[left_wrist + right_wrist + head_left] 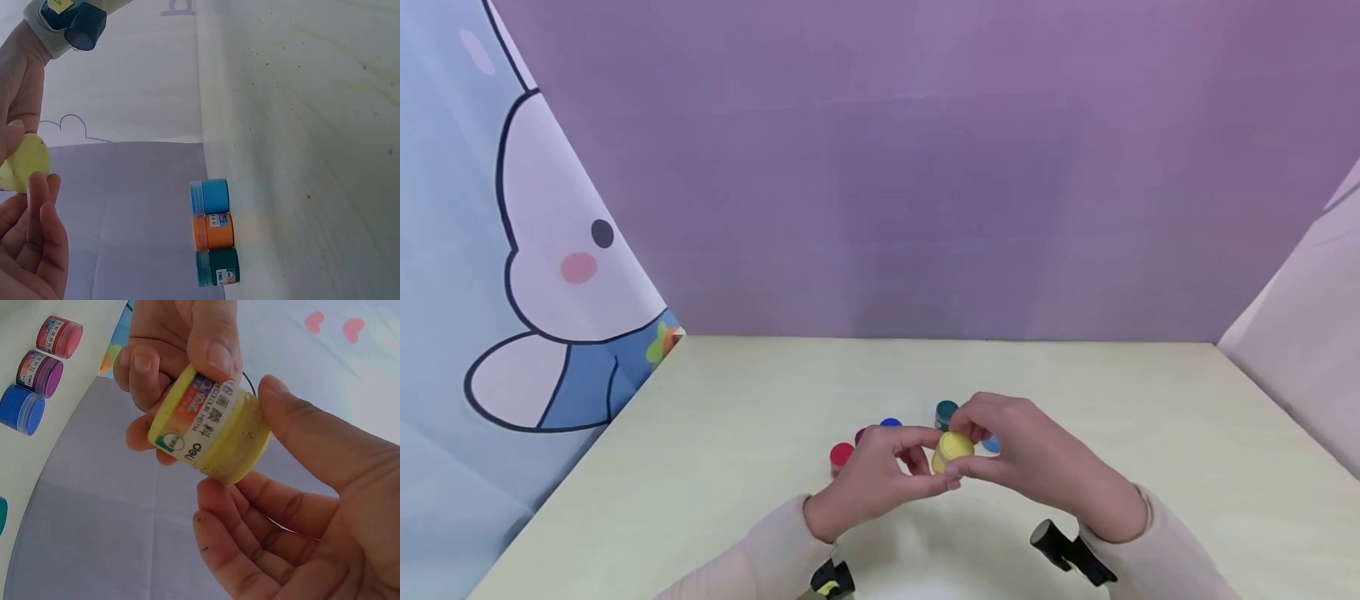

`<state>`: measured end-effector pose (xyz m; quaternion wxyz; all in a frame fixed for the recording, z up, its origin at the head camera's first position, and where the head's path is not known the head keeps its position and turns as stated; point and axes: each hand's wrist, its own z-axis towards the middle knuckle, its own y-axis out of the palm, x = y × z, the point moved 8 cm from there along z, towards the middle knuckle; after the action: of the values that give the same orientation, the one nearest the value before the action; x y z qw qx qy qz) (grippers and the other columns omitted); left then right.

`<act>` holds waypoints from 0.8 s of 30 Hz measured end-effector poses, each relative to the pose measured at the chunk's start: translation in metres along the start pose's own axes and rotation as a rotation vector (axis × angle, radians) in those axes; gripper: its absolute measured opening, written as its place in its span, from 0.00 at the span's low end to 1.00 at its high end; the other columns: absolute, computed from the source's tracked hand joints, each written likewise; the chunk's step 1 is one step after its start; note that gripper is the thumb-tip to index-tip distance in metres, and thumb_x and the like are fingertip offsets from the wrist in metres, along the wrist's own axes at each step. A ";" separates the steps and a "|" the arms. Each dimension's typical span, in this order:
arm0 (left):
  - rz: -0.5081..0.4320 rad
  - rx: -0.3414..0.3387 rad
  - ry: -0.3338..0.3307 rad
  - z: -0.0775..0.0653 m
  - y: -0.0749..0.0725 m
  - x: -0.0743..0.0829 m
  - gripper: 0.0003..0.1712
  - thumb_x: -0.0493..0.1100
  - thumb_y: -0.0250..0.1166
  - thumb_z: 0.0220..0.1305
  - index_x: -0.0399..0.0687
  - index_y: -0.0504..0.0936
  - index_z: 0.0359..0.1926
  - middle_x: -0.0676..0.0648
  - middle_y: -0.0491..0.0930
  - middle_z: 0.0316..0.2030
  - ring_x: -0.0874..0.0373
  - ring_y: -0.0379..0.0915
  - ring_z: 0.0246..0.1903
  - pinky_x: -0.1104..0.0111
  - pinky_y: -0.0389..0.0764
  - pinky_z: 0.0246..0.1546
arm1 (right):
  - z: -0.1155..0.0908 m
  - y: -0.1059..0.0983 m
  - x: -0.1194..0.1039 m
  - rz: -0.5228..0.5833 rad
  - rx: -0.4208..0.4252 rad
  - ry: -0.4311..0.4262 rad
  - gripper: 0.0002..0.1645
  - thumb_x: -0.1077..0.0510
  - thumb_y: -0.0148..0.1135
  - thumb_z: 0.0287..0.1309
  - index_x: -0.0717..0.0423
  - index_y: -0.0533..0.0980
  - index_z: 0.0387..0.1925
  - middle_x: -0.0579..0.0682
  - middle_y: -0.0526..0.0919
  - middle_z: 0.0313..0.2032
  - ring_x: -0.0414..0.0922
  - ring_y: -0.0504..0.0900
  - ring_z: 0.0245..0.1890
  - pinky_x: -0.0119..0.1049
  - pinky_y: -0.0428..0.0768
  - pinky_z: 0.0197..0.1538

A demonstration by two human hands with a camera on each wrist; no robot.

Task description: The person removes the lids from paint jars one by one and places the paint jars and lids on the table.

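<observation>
Pale yellow worktop [625, 483], seen in my head view, ends at the back in a straight edge against a purple backdrop [925, 167]; its left edge runs along a light-blue printed hanging [445, 250], its right edge along a whitish sheet [1307, 342]. I read generous room sideways, the surface spreading wide to left and right. Room forward is narrower: a red jar [842, 454], a purple jar [860, 435] and a blue jar [891, 422] stand just beyond the left hand [876, 471], while a dark green jar [947, 412], an orange jar [214, 235] and a light blue jar [992, 444] form a touching row in my left wrist view. Centrally, a yellow jar [955, 450] is raised above the worktop, well short of the back edge. Both hands meet on it, the left hand gripping its labelled body [203, 412], the right hand [1026, 450] pinching its lid [240, 447].
</observation>
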<state>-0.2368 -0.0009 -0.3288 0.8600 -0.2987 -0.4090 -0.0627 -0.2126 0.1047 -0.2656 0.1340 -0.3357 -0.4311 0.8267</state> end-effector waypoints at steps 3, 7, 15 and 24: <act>0.013 -0.003 0.007 0.001 0.000 0.000 0.15 0.51 0.67 0.51 0.55 0.80 0.41 0.60 0.75 0.22 0.68 0.70 0.19 0.72 0.74 0.15 | 0.000 -0.001 -0.002 0.005 0.009 -0.024 0.14 0.54 0.70 0.43 0.48 0.73 0.31 0.36 0.72 0.28 0.33 0.73 0.30 0.30 0.76 0.35; 0.010 -0.019 -0.008 -0.001 0.001 -0.001 0.16 0.50 0.68 0.51 0.55 0.80 0.42 0.60 0.75 0.22 0.68 0.70 0.19 0.73 0.73 0.15 | -0.001 -0.001 -0.005 0.007 0.003 -0.058 0.13 0.54 0.70 0.44 0.48 0.73 0.31 0.36 0.73 0.29 0.33 0.73 0.30 0.29 0.76 0.35; -0.013 -0.024 -0.047 -0.002 0.002 -0.004 0.16 0.49 0.69 0.50 0.56 0.80 0.42 0.59 0.76 0.23 0.66 0.71 0.20 0.72 0.74 0.16 | -0.003 -0.002 -0.008 0.000 0.015 -0.135 0.14 0.57 0.69 0.44 0.47 0.74 0.34 0.36 0.74 0.30 0.33 0.74 0.31 0.29 0.76 0.35; -0.008 -0.036 -0.113 -0.007 0.000 0.007 0.18 0.41 0.70 0.49 0.50 0.80 0.44 0.58 0.75 0.23 0.66 0.69 0.21 0.72 0.75 0.19 | -0.005 0.006 -0.011 0.016 -0.034 -0.155 0.15 0.60 0.67 0.48 0.47 0.75 0.40 0.36 0.74 0.36 0.34 0.72 0.34 0.29 0.75 0.36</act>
<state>-0.2279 -0.0041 -0.3268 0.8298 -0.3156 -0.4568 -0.0566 -0.2005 0.0988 -0.2678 0.0881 -0.2764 -0.4513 0.8439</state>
